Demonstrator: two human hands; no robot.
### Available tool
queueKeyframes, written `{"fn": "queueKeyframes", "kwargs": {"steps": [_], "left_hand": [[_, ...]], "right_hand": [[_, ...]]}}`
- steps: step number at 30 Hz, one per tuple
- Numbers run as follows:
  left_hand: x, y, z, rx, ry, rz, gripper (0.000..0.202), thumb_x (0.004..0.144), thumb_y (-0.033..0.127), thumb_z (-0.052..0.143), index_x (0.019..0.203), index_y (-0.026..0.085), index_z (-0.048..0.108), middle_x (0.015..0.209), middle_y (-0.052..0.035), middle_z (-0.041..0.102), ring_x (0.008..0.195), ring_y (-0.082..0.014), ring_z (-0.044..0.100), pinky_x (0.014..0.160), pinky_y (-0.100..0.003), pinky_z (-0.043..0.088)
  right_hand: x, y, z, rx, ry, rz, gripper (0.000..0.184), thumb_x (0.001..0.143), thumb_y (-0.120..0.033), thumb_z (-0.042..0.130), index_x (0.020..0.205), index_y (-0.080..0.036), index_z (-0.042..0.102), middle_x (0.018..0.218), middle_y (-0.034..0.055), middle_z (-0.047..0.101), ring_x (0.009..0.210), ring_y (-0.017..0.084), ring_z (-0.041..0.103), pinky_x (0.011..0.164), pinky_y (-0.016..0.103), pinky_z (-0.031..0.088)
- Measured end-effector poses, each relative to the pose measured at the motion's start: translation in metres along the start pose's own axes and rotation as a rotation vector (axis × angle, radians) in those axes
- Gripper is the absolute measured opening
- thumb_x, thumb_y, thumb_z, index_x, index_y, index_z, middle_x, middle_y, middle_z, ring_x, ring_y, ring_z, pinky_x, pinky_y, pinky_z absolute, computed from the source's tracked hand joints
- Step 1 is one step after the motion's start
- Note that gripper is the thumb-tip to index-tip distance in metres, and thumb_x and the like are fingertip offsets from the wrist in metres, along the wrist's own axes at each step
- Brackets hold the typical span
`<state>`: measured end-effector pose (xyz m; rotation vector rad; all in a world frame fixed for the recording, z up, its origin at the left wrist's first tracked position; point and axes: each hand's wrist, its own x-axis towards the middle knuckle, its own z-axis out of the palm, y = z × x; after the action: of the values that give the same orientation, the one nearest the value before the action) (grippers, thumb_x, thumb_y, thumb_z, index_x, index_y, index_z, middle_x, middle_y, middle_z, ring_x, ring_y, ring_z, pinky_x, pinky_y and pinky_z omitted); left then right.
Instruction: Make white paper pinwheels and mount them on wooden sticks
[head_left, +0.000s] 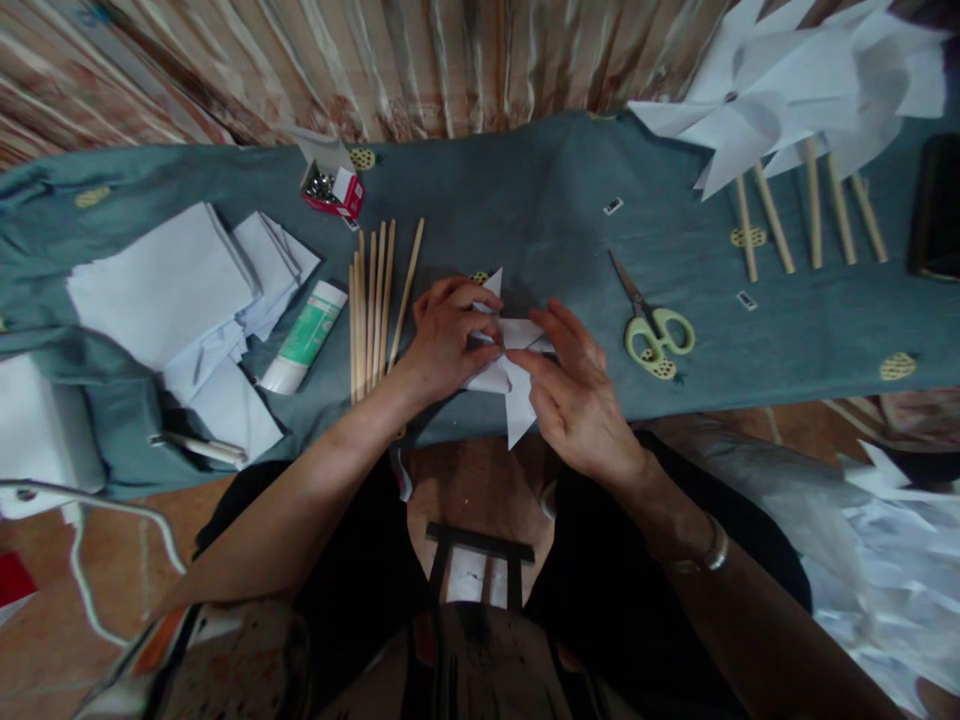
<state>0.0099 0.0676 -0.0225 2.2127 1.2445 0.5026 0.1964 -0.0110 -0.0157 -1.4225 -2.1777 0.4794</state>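
Note:
A small white paper pinwheel lies at the front edge of the cloth-covered table, between my two hands. My left hand grips its left side, thumb and fingers closing on the folded paper near the centre. From the right, my right hand pinches the paper, its thumb and index finger close to the middle. The fingers hide part of the blades. Just left of my left hand lie several wooden sticks. Scissors with green handles rest to the right of my right hand.
At left are stacked white paper sheets, a glue stick and a stapler-like metal tool. A small box of metal fasteners stands behind. Finished pinwheels on sticks lie far right, near a dark phone-like object.

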Motion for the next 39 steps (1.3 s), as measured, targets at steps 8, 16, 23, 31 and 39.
{"fn": "queueKeyframes", "kwargs": {"steps": [8,16,23,31,39], "left_hand": [[0.000,0.000,0.001,0.010,0.021,0.000,0.006,0.080,0.028,0.066,0.078,0.024,0.071,0.117,-0.0009,0.065,0.122,-0.0267,0.044,0.103,-0.048,0.030],[0.000,0.000,-0.004,-0.019,0.062,0.023,0.021,0.080,0.039,0.069,0.097,0.027,0.070,0.125,-0.0027,0.061,0.122,-0.0270,0.046,0.104,-0.047,0.033],[-0.017,0.005,-0.020,0.063,0.112,0.072,0.021,0.092,0.036,0.051,0.099,0.031,0.070,0.119,-0.0027,0.061,0.116,-0.0253,0.049,0.101,-0.046,0.034],[-0.025,0.008,-0.014,0.147,0.088,0.130,0.026,0.094,0.039,0.050,0.088,0.029,0.073,0.107,-0.0029,0.068,0.113,-0.0263,0.049,0.101,-0.050,0.028],[-0.027,0.008,-0.013,0.116,0.098,0.100,0.028,0.094,0.040,0.049,0.096,0.028,0.073,0.116,-0.0037,0.066,0.118,-0.0267,0.048,0.103,-0.049,0.031]], "right_hand": [[0.001,0.001,0.010,-0.072,0.039,-0.070,0.035,0.090,-0.011,0.040,0.114,-0.022,0.064,0.148,0.0088,0.042,0.146,0.028,0.023,0.110,0.055,0.035],[0.002,-0.005,0.009,-0.204,0.016,-0.057,0.031,0.092,-0.012,0.040,0.110,-0.021,0.064,0.147,0.0112,0.045,0.148,0.029,0.021,0.110,0.053,0.035],[0.003,-0.004,0.011,-0.103,0.034,-0.034,0.034,0.093,-0.014,0.039,0.111,-0.022,0.066,0.149,0.0084,0.043,0.147,0.031,0.020,0.110,0.058,0.032],[0.002,-0.005,0.012,-0.104,0.038,-0.042,0.036,0.092,-0.012,0.039,0.113,-0.024,0.065,0.150,0.0071,0.042,0.148,0.030,0.020,0.110,0.057,0.032],[0.005,-0.007,0.008,-0.146,0.025,-0.062,0.032,0.092,-0.013,0.041,0.109,-0.021,0.067,0.150,0.0085,0.042,0.148,0.029,0.019,0.110,0.055,0.032]]}}
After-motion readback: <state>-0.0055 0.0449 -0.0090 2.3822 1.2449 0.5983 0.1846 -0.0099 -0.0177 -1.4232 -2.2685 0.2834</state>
